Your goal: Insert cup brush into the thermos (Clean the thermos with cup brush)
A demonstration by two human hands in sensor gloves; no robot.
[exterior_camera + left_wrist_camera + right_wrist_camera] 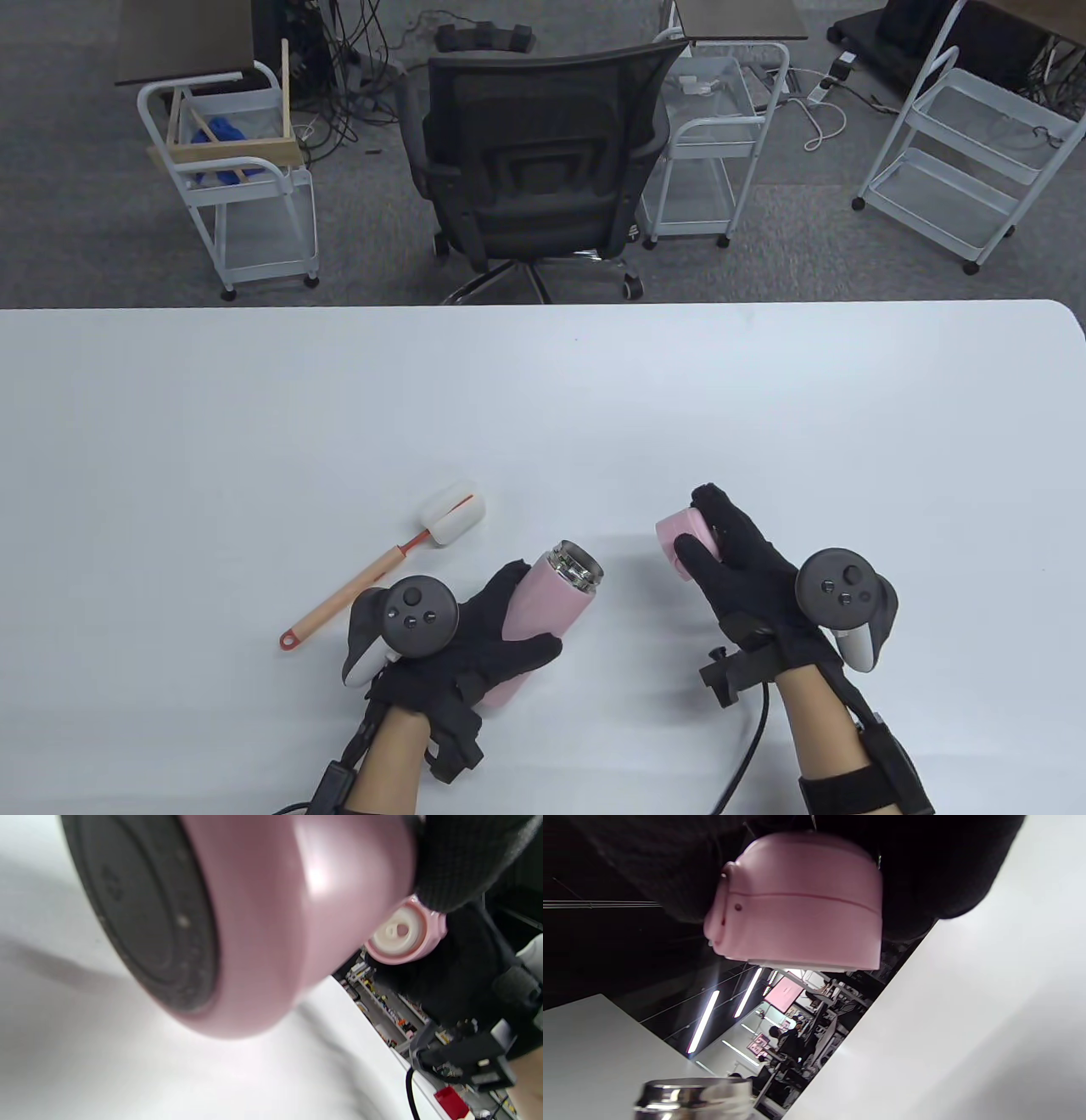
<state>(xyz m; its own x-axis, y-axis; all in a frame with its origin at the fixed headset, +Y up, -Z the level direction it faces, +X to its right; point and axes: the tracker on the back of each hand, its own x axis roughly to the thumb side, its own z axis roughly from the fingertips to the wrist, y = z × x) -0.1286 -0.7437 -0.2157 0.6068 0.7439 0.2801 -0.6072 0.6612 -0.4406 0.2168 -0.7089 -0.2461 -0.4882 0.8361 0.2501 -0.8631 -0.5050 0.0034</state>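
My left hand (484, 632) grips the pink thermos (543, 603) around its body and holds it tilted, its open steel mouth (575, 567) pointing up and right. In the left wrist view the thermos base (144, 912) fills the frame above the table. My right hand (730, 552) holds the pink lid (679, 539), off the thermos and to its right; the lid also shows in the right wrist view (797, 908) and the left wrist view (403, 931). The cup brush (382, 569), with an orange handle and a white sponge head (451, 512), lies on the table left of the thermos, untouched.
The white table (543, 407) stretches ahead of both hands. Beyond its far edge stand a black office chair (534, 161) and white wire carts (246, 170).
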